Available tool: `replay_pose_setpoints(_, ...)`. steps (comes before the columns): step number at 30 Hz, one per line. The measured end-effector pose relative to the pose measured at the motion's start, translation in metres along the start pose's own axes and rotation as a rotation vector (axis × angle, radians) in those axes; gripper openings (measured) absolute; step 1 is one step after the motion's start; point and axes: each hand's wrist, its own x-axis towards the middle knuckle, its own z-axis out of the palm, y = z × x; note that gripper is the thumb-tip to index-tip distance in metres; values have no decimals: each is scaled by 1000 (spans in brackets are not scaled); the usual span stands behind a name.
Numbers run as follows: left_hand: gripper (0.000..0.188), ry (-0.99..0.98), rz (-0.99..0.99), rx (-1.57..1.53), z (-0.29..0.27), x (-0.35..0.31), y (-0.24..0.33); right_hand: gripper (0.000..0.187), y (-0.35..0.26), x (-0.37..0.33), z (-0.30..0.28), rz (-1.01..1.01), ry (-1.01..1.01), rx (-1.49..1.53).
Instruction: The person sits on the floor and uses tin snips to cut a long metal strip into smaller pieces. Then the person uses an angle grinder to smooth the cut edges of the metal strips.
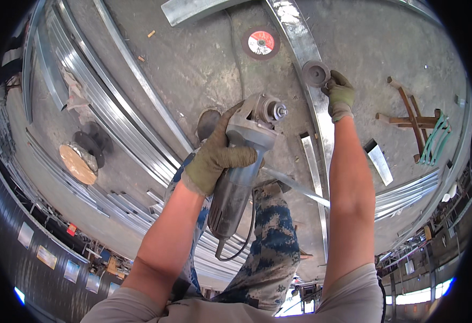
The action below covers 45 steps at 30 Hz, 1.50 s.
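My left hand (214, 161), in a green work glove, is wrapped round the body of a grey angle grinder (246, 142). Its bare spindle (282, 112) points to the right, with no disc on it. A cord hangs from the grinder's lower end, above my knees. My right hand (340, 96), gloved too, reaches forward and grips a small round grey grinding wheel (316, 74) by its edge. That wheel is over a long metal bar (295, 27); whether it touches the bar I cannot tell. A red and white cutting disc (261, 43) lies flat on the floor left of the bar.
Long metal profiles (93, 91) lie in rows at the left, near a wooden-faced reel (78, 164). Right of my arm are a short metal offcut (379, 163), a brown frame (416, 123) with green straps, and more stacked profiles (408, 191).
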Motion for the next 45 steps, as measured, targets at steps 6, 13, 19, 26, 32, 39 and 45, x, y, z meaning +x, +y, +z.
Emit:
replay_pose_setpoints(6,118,-13,21,-68,0,-3,0,28,-38,-37,-4,-8,152,287)
replay_pose_setpoints(13,118,-32,41,-92,-2,-3,11,36,-61,-101,93,-16,-268,-231)
replay_pose_setpoints(19,120,-75,102,-62,-29,3,8,62,-42,-37,185,-723,-258,-1080)
replay_pose_setpoints(26,121,-89,170,-12,-37,0,7,69,-46,-2,229,-642,-340,-1324)
replay_pose_setpoints(32,123,-87,138,71,-37,-8,21,75,-60,-8,235,-536,-368,-1461)
replay_pose_setpoints(39,123,-116,99,26,-33,-6,19,81,-38,9,233,-576,-352,-1469)
replay_pose_setpoints(45,124,-138,89,76,-28,-7,18,67,-29,-2,223,-610,-313,-1443)
